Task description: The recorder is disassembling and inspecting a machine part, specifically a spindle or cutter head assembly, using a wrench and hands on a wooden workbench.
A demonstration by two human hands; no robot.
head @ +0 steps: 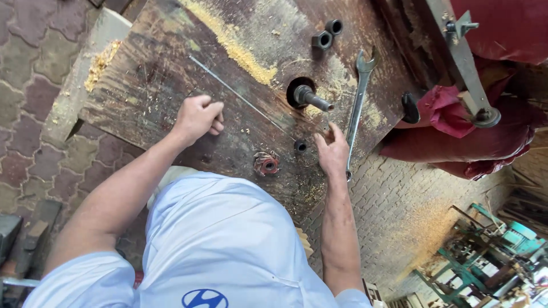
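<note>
Sawdust (pixel 245 54) lies in a yellow streak across the worn, dark machine table (pixel 154 97) that fills the upper middle of the frame; a steel spindle (pixel 313 97) sticks up from a round hole near the centre. Right of it, a long open-ended spanner (pixel 356 108) lies on the table, its jaw end toward the top of the frame. The right hand (pixel 333 153) rests just beside the spanner's lower shank, fingers loosely spread and grasping nothing, though whether it touches the tool I cannot tell. The left hand (pixel 198 117) sits at centre left, curled into a loose fist with knuckles on the table; it seems to hold nothing. A small reddish cutter head (pixel 266 163) lies between the hands near the table's lower edge; two dark collars (pixel 327 34) sit at upper centre. The spanner looks stiff, fairly heavy and possibly slick with dust; the plain middle of its shank is likely the best place to take hold.
</note>
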